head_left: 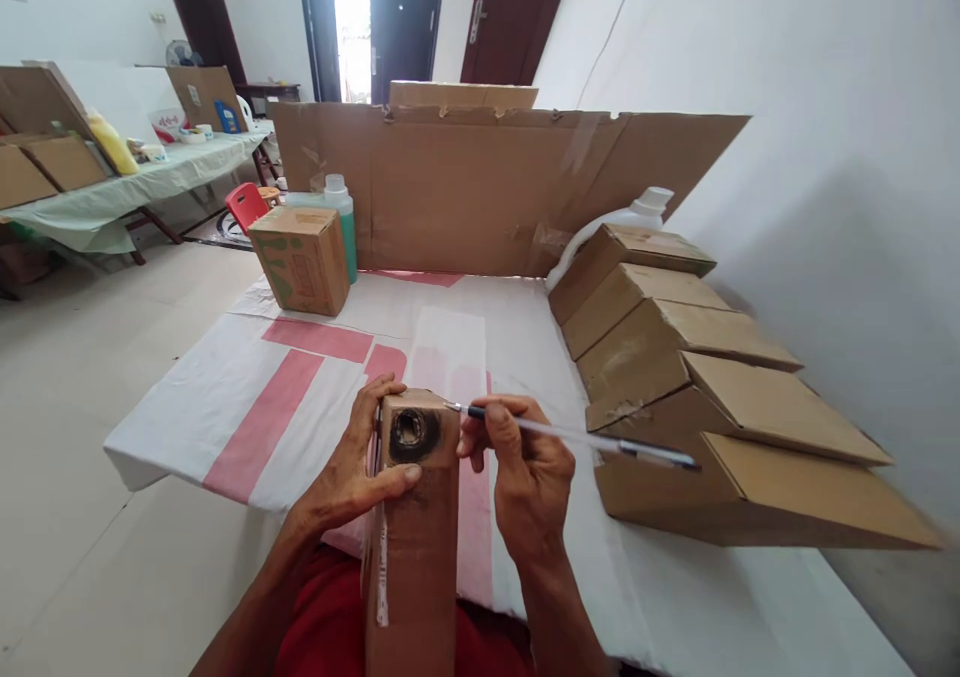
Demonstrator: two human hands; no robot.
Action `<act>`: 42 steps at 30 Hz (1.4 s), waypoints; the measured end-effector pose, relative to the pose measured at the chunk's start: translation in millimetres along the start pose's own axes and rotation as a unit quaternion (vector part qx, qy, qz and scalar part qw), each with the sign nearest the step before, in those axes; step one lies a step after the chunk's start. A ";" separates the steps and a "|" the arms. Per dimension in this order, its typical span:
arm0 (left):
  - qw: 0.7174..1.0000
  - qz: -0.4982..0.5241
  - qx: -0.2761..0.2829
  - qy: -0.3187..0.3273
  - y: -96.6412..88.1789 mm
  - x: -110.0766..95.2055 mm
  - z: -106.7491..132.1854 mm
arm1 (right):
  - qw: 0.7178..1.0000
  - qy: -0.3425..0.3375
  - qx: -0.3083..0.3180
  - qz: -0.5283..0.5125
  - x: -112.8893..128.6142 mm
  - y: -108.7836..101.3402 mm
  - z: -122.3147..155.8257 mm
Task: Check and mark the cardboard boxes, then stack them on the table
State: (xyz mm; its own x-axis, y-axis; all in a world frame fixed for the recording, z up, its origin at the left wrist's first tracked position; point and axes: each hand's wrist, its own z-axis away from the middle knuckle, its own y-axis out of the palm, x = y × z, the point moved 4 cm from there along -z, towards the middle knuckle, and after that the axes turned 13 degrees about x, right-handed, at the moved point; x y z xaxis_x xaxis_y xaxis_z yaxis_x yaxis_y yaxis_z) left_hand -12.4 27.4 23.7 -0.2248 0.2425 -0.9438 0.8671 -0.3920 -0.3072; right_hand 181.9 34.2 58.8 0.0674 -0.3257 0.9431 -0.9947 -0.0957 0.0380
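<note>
White cloth with red stripes covers the table across the middle of the frame. A cardboard sheet stands along its far edge, with a small box and a green bottle at centre left. Folded cartons are stacked at the right. Doors show at the top, and another table at upper left.

At lower centre, the left hand grips the tall cardboard box, fingers curled round its top and thumb pressed below the dark hole. The right hand pinches a pen, whose tip touches the box's upper right edge. The work likely goes best with the box braced firmly and the pen moved in short, light strokes.
</note>
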 end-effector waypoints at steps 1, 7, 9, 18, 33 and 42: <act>1.000 0.001 -0.005 -0.005 -1.2 0.0 1.9 | 1.000 -0.001 -0.014 0.011 -1.9 -6.6 -6.0; 0.998 0.027 -0.042 -0.025 -12.6 9.4 12.2 | 0.871 0.235 0.124 0.412 -57.1 -32.9 -21.5; 0.998 0.029 -0.052 -0.038 -14.9 13.1 12.7 | 0.826 0.284 0.189 0.448 -80.6 -24.2 -13.8; 0.996 0.029 -0.057 -0.059 -13.8 10.8 8.4 | 0.767 0.331 0.262 0.483 -129.4 19.1 12.3; 0.997 0.037 -0.051 -0.054 -8.9 14.3 6.1 | 0.728 0.411 0.002 0.548 -104.3 -87.0 28.1; 0.996 0.040 -0.064 -0.045 -14.1 17.0 10.4 | 0.780 0.443 -0.054 0.438 -124.0 -109.5 22.8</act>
State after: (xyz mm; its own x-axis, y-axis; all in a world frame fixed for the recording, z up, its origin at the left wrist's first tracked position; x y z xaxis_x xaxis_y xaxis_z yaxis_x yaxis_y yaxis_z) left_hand -33.2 27.8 10.7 -0.1870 0.1319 -0.9735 0.9323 -0.2886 -0.2182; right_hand 284.3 63.7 -69.9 -0.6753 0.5608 0.4791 -0.6326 -0.1064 -0.7671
